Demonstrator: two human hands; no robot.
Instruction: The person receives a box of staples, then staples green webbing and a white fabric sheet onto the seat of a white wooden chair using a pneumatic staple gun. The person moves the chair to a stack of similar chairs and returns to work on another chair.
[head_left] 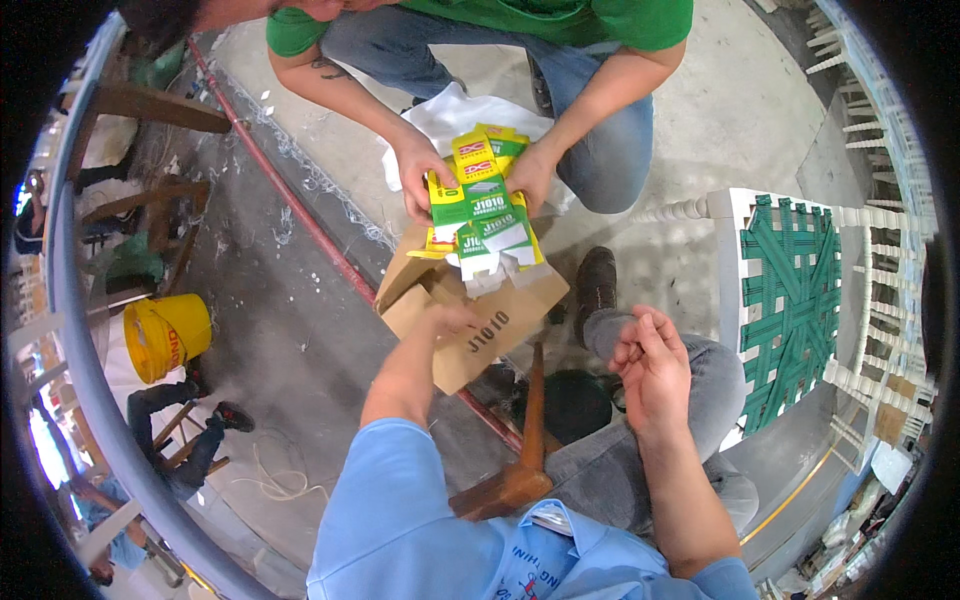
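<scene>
Across brown box (430, 345), green-yellow cartons (488, 205): printed lettering (488, 332).

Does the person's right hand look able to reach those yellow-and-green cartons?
Probably yes: open space seems to lie between the right hand and the lower edge of the cartons. The co-worker's hands hold their sides, which may hinder taking them.

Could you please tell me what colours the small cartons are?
The small cartons are mostly yellow and green, seen in the head view.
</scene>
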